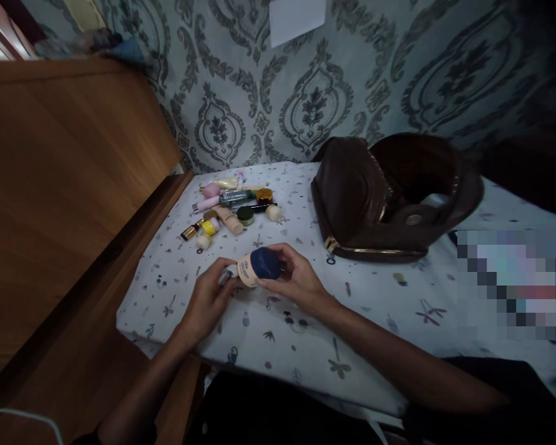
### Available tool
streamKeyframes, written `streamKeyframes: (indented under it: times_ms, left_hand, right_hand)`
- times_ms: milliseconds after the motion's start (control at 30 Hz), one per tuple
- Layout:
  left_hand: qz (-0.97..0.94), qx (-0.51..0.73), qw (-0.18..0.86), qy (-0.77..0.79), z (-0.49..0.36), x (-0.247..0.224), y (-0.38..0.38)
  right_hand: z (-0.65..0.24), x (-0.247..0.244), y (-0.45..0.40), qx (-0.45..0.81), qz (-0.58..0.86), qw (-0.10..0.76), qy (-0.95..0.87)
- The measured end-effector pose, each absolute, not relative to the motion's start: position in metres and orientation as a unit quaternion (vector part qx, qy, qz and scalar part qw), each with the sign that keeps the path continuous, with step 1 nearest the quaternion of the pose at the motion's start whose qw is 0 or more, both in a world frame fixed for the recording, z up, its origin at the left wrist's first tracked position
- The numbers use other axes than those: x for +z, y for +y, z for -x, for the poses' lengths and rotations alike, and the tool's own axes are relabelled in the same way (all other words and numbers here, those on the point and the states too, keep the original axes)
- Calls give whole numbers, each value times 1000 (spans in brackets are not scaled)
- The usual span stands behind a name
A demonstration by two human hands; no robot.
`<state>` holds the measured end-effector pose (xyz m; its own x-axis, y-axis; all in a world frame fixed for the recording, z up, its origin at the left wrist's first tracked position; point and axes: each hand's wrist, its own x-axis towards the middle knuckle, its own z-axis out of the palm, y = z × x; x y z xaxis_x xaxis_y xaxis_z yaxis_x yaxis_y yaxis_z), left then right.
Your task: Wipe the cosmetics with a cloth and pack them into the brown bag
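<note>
A small cream-coloured container with a dark blue cap (265, 264) is held above the patterned white sheet (269, 358). My right hand (299, 281) grips its blue capped end between thumb and fingers. At the other end, my left hand (213, 293) has its fingers closed on a small whitish, shiny item that touches or lies close to the container; its exact shape is unclear. Beyond my hands lies a group of cosmetics, among them a beige tube (230, 220), a dark green-lidded jar (245, 215), a gold-lidded jar (264, 196) and a black-and-gold tube (192, 230).
An open brown leather bag (352, 191) stands on the sheet at the right, near the patterned wall (259, 80). A wooden panel (65, 142) rises along the left side. Something pixelated (519, 284) lies at the far right.
</note>
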<state>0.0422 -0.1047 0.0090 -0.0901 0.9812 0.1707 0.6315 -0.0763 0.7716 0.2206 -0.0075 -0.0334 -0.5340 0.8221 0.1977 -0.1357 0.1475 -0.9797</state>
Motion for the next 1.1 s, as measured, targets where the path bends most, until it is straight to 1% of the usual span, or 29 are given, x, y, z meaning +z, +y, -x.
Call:
streamKeyframes:
  times_ms: [100, 167, 233, 333, 400, 533, 600, 700, 767, 900, 967, 1000, 1033, 1100]
  left_hand:
    - [-679, 367, 85, 630, -49, 18, -109]
    - [-737, 354, 43, 574, -57, 21, -108]
    - [-785, 331, 37, 523, -64, 21, -102]
    - [-784, 335, 58, 520, -63, 20, -84]
    - [-757, 349, 94, 545, -56, 21, -68]
    - [-729, 355, 143, 567, -46, 30, -41]
    - [-734, 364, 147, 554, -49, 39, -28]
    - [-762, 368, 166, 507, -65, 62, -5]
    - [-769, 368, 200, 482, -79, 80, 16]
    - [-726, 390, 283, 490, -106, 109, 58]
    - [-708, 408, 302, 491, -120, 117, 75]
    - [-704, 415, 305, 488, -126, 120, 82]
    - [-704, 421, 306, 484, -133, 121, 88]
    - [-709, 422, 302, 477, -144, 122, 97]
  right_hand:
    - [-220, -36, -8, 524, 298, 412, -684]
    - [-220, -37, -10, 471, 303, 409, -720]
    - [-221, -38, -13, 429, 285, 401, -757]
    - [-225, -36, -15, 400, 273, 360, -797]
    - [-229, -33, -13, 426, 292, 347, -783]
    - [-245, -14, -2, 523, 289, 378, -706]
    - [-258, 2, 6, 521, 290, 407, -692]
    - [-282, 32, 20, 461, 298, 448, -705]
    - [-302, 56, 32, 411, 309, 466, -720]
    - [-346, 106, 69, 271, 361, 523, -722]
    - [-365, 125, 94, 211, 417, 528, -709]
    - [-373, 132, 107, 164, 467, 517, -698]
    - [-380, 137, 120, 117, 520, 484, -694]
    - [-389, 142, 146, 53, 582, 363, -726]
